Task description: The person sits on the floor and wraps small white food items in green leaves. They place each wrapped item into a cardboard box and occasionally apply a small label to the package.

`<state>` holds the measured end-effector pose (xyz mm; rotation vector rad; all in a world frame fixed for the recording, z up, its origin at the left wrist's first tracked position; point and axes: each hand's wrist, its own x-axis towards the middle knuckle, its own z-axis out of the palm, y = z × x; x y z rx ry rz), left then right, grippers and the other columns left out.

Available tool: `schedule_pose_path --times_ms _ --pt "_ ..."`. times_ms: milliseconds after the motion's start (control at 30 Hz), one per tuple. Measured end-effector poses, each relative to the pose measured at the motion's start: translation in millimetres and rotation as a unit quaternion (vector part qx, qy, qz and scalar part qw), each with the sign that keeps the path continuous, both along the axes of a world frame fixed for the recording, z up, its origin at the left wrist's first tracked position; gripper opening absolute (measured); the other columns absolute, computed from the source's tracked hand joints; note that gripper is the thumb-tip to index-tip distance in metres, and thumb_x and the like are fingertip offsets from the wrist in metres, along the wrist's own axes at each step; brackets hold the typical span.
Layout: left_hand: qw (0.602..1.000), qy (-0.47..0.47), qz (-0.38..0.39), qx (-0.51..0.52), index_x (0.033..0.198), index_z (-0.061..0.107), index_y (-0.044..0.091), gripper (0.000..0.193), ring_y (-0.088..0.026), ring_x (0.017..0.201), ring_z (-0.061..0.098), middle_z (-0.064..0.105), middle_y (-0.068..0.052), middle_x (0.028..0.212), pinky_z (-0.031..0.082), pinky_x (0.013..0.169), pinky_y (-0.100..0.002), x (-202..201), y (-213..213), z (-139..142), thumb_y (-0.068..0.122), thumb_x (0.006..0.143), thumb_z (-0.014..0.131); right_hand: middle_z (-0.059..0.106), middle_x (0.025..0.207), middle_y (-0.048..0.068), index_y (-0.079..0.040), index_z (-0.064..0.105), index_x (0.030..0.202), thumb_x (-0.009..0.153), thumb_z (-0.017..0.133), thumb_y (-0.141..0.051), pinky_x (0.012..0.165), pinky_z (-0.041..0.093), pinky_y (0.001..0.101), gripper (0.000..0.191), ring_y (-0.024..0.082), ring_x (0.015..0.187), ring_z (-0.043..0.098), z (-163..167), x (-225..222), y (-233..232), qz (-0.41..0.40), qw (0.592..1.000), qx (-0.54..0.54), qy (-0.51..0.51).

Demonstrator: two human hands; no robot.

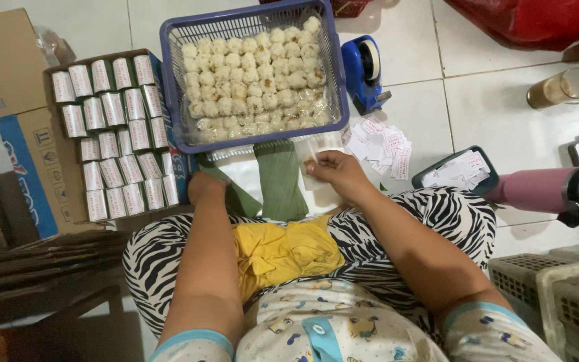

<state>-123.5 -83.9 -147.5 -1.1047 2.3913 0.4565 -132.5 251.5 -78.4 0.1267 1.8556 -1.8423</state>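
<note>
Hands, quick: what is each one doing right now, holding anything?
Left hand: curled shut, resting by the green strip; whether it grips anything cannot be told.
Right hand: fingers pinched on a small white paper slip.

Both forearms reach forward over lap. Left hand (206, 186) curled, knuckles down. Right hand (335, 171) fingers pinched together.

Even, soft indoor light falls from above on the pale floor tiles (430, 100), bright at centre and right; the lower left corner sinks into deep shadow beneath the stacked cardboard (41, 258). Faint glare sits on the wrapped packets (112, 137) and the glass (557, 88); the wide lens bows tile lines at the edges, and focus softens slightly throughout.
</note>
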Motion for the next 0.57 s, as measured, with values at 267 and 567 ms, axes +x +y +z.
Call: schedule_pose_path --times_ms 267,567 --pt "0.993 -0.036 0.111 0.035 0.119 0.071 0.001 0.078 -0.032 0.117 0.067 0.066 -0.018 0.13 0.056 0.095 -0.044 -1 9 22 0.059 0.071 0.091 0.075 0.103 0.005 0.002 0.071 0.115 0.087 0.081 -0.02 0.081 0.053 0.0232 0.037 0.009 0.09 0.067 -1 6 5 0.005 1.0 0.007 -0.009" --pt "0.991 -0.029 -0.125 -0.034 0.116 0.079 0.006 0.051 -0.036 0.115 0.07 0.072 -0.02 0.126 0.058 0.095 -0.045 2 11 -1 0.049 0.088 0.076 0.076 0.108 0.007 0.005 0.069 0.117 0.086 0.081 -0.018 0.087 0.055 0.024 0.041 0.01 0.096 0.07 -30 10 19 0.016 0.999 -0.031 0.009"
